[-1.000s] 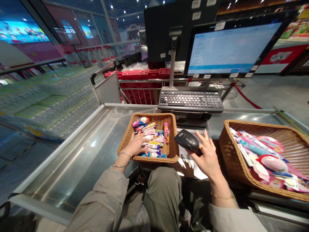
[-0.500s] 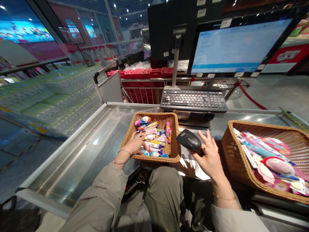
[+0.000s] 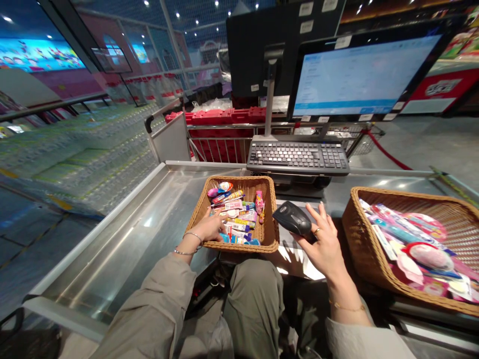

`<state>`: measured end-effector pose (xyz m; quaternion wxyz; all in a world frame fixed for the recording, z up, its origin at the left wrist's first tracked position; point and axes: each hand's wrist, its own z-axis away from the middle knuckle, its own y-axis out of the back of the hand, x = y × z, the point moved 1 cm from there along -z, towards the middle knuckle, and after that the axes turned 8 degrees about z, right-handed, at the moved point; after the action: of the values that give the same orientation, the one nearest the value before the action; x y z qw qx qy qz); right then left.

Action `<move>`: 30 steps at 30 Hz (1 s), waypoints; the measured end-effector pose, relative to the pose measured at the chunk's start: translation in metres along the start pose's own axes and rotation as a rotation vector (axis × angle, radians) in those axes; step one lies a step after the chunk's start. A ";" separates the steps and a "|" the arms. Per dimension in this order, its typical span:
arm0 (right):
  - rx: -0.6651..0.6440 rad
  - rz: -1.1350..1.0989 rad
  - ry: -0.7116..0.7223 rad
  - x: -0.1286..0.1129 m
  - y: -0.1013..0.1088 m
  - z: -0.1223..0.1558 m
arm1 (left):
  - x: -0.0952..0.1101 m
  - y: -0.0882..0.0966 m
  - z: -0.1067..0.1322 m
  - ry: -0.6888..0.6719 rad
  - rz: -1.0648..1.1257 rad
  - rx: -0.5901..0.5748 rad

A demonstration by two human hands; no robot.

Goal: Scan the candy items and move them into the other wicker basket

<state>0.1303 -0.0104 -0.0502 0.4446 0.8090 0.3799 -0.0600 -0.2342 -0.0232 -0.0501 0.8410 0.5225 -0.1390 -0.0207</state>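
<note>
My left hand (image 3: 207,228) reaches into a small wicker basket (image 3: 266,232) on the steel counter, fingers curled down onto the pile of small packaged items (image 3: 238,215) inside; what it grips is hidden. My right hand (image 3: 324,240) holds a black handheld barcode scanner (image 3: 292,218) just right of that basket, with the other fingers spread upward.
A larger wicker basket (image 3: 364,249) at the right holds packaged toothbrushes and toys. A keyboard (image 3: 298,155) and a lit monitor (image 3: 364,75) stand behind. Red shopping baskets (image 3: 220,130) lie beyond the counter rail. Bare steel counter (image 3: 123,249) stretches to the left.
The view shifted slightly. My left hand stays in the small basket among the items; my right hand with the scanner has barely moved.
</note>
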 end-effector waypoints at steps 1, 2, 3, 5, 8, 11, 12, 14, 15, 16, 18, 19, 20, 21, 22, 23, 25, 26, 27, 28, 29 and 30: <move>0.003 0.001 0.002 0.000 0.000 0.000 | 0.000 0.002 0.001 -0.012 0.028 0.025; 0.005 0.002 0.003 0.000 0.000 0.000 | 0.000 0.005 0.002 -0.019 0.056 0.051; 0.007 0.004 0.005 0.000 0.000 0.000 | 0.001 0.008 0.003 -0.018 0.081 0.076; 0.009 0.004 0.005 0.000 0.000 0.000 | 0.003 0.016 0.005 -0.008 0.121 0.121; 0.018 -0.007 0.001 -0.001 0.001 -0.001 | 0.008 0.029 0.006 -0.036 0.176 0.207; 0.027 -0.014 -0.001 -0.001 0.002 0.000 | 0.014 0.040 0.005 -0.095 0.239 0.312; 0.031 -0.014 -0.001 -0.001 0.002 0.000 | 0.016 0.042 0.005 -0.104 0.259 0.349; 0.046 -0.012 0.002 -0.001 0.003 0.000 | 0.020 0.046 0.004 -0.101 0.302 0.428; 0.056 -0.013 0.005 0.000 0.003 0.000 | 0.022 0.047 0.003 -0.093 0.330 0.465; 0.069 -0.015 0.007 0.000 0.004 0.001 | 0.024 0.049 0.003 -0.087 0.368 0.497; 0.088 -0.019 0.010 0.000 0.005 0.001 | 0.028 0.050 0.000 -0.084 0.481 0.546; 0.095 -0.020 0.011 0.000 0.006 0.001 | 0.031 0.051 -0.001 -0.088 0.546 0.568; 0.100 -0.019 0.013 0.000 0.006 0.001 | 0.034 0.052 -0.002 -0.093 0.609 0.592; 0.105 -0.017 0.016 0.000 0.007 0.001 | 0.038 0.054 -0.003 -0.100 0.668 0.618; 0.110 -0.015 0.019 0.000 0.008 0.001 | 0.041 0.056 -0.005 -0.106 0.725 0.642; 0.115 -0.013 0.023 0.000 0.009 0.000 | 0.046 0.058 -0.006 -0.113 0.784 0.659; 0.122 -0.012 0.026 0.000 0.010 0.000 | 0.055 0.062 -0.008 -0.131 0.918 0.680; 0.126 -0.013 0.023 -0.001 0.011 -0.001 | 0.060 0.063 -0.009 -0.143 0.989 0.687; 0.131 -0.015 0.019 -0.001 0.012 -0.001 | 0.064 0.065 -0.010 -0.155 1.051 0.693; 0.137 -0.017 0.014 -0.001 0.013 -0.001 | 0.068 0.066 -0.012 -0.163 1.101 0.699; 0.141 -0.018 0.010 -0.001 0.014 -0.001 | 0.072 0.067 -0.013 -0.168 1.141 0.706; 0.144 -0.019 0.007 -0.002 0.015 -0.001 | 0.076 0.068 -0.014 -0.171 1.176 0.711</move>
<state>0.1388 -0.0150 -0.0389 0.3832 0.8354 0.3839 -0.0886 -0.1655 0.0062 0.0197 0.4762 0.6010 -0.4634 0.4441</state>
